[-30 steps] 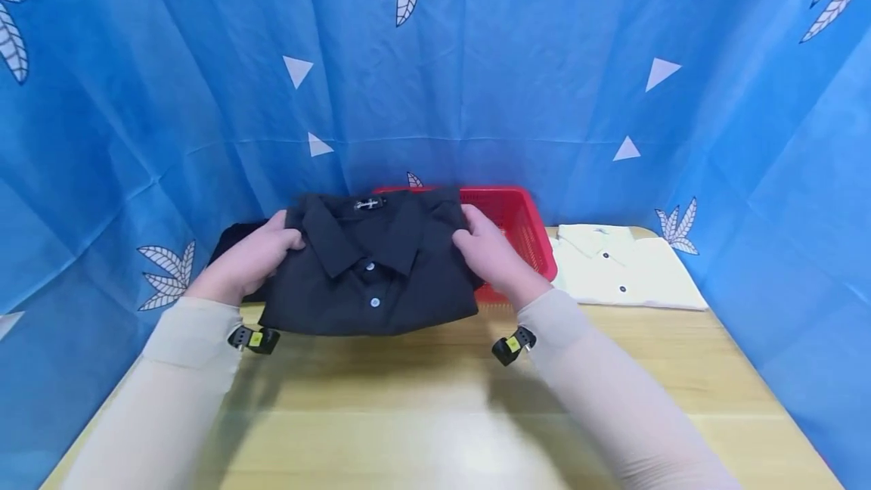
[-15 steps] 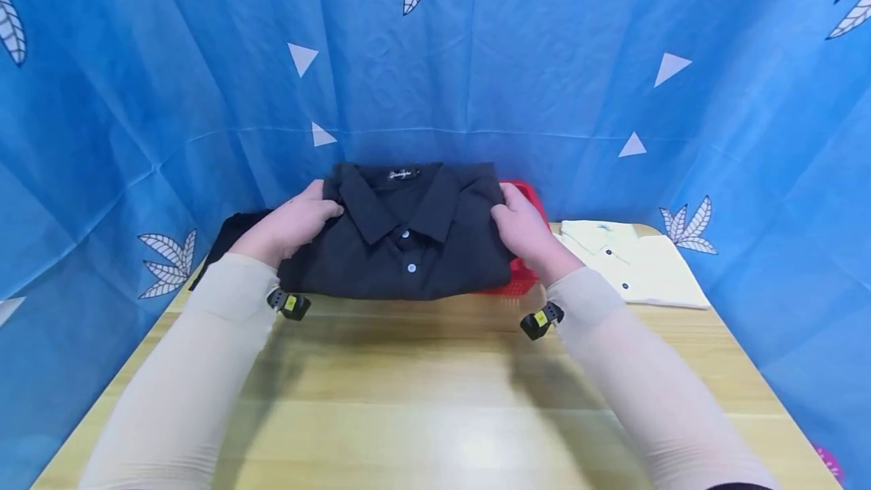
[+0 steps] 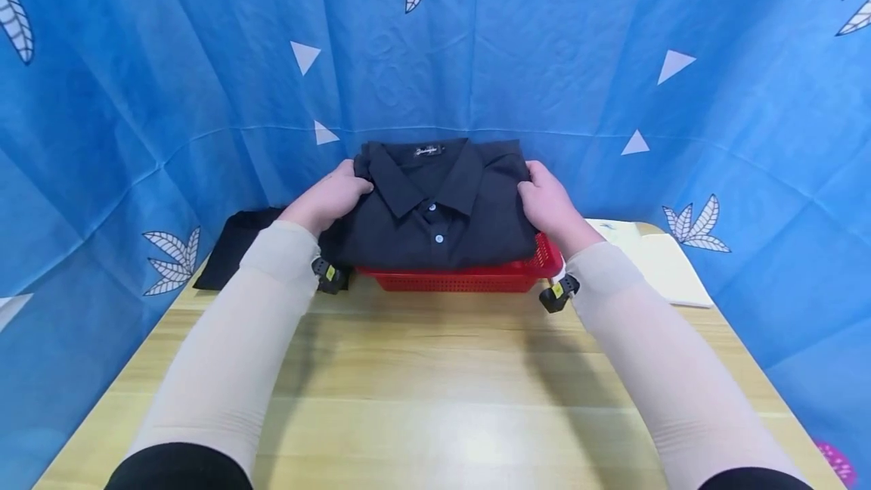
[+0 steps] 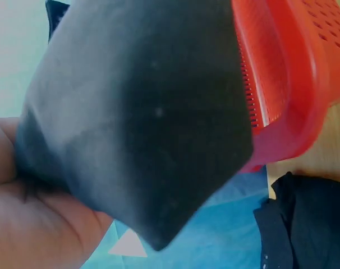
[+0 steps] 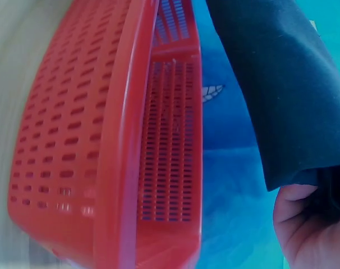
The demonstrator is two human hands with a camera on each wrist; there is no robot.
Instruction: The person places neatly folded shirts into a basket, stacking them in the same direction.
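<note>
A folded black shirt [image 3: 435, 206], collar and two white buttons facing up, hangs in the air between both hands in the head view. My left hand [image 3: 336, 196] grips its left edge with the thumb on top. On the right edge my right hand [image 3: 550, 199] holds it the same way. Right below the shirt stands a red plastic basket [image 3: 463, 280], mostly hidden by the cloth in the head view. The right wrist view shows the basket's slotted wall [image 5: 74, 129] and rim, with the shirt apart from it.
Another black garment [image 3: 234, 248] lies on the wooden table [image 3: 422, 384] left of the basket. A folded white shirt [image 3: 670, 267] lies to the right, partly behind the right forearm. A blue curtain [image 3: 435, 74] closes off the back and sides.
Both hands have carried the black shirt to the right and away from me, up over the red basket. The basket's front wall now shows below it.
</note>
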